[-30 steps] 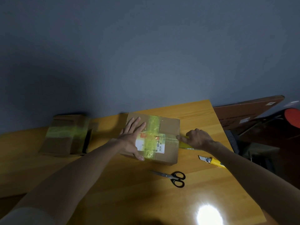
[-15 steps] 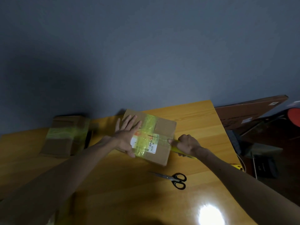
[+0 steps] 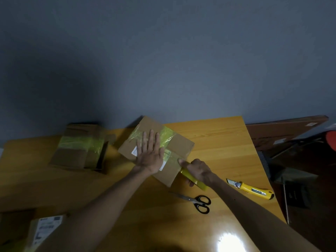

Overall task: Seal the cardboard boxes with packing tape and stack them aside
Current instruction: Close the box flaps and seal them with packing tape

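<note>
Grey-blue wall (image 3: 163, 60) up top, glossy wooden bench (image 3: 218, 142) below, and I'm over the cardboard box (image 3: 181, 146) near the back of the bench, turned at an angle to the edge. Its flaps are down under a band of yellow-green tape (image 3: 168, 132), so I can't see what's inside. My left grip (image 3: 150, 153) lies flat on the lid, fingers straight, covering most of a white label. My right grip (image 3: 199, 171) is curled round the tape roll (image 3: 192, 179) at the box's near right edge, forefinger stretched onto the lid; the roll is edge-on and mostly hidden in the fist. Off to the left sits a second taped box (image 3: 80, 150); a dark gap shows along its right side, but I can't see into it. Bottom left, a third box (image 3: 43, 231) with a printed label is cut off by the frame. Black-handled scissors (image 3: 198, 202) lie just in front of me, and a yellow utility knife (image 3: 251, 190) lies near the bench's right edge. Beyond that edge it's dim: a brown board (image 3: 283, 128) leans there, and the dark shapes below it I can't make out.
</note>
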